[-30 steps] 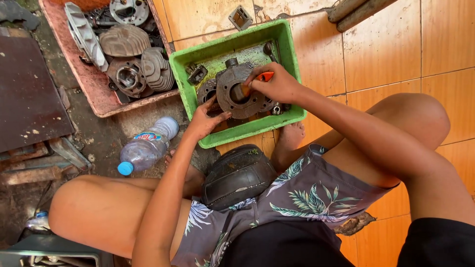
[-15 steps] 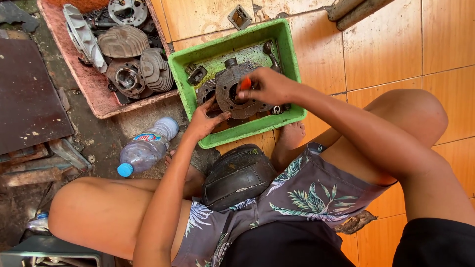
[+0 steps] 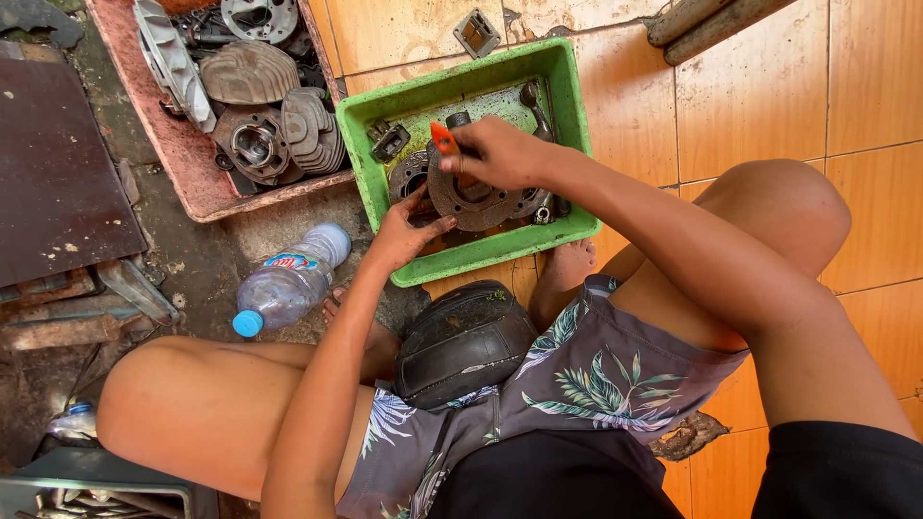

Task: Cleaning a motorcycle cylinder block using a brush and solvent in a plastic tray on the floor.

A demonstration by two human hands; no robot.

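A round, dirty metal engine part (image 3: 471, 197) sits in a green plastic tray (image 3: 567, 125) on the floor in front of me. My left hand (image 3: 404, 231) grips its near left edge at the tray's front rim. My right hand (image 3: 495, 154) is closed around a tool with an orange handle (image 3: 442, 137) and presses it onto the top of the part. Smaller metal pieces (image 3: 387, 140) lie in the tray's far left corner.
A reddish tray (image 3: 183, 163) at the far left holds several finned engine parts (image 3: 248, 72). A plastic bottle with a blue cap (image 3: 288, 284) lies by my left knee. A dark rounded cover (image 3: 461, 341) rests between my legs. Rusty sheet metal (image 3: 58, 183) lies left; pipes (image 3: 711, 19) far right.
My right hand with the orange-handled tool has moved left across the top of the round part. My left hand keeps its hold on the part's edge.
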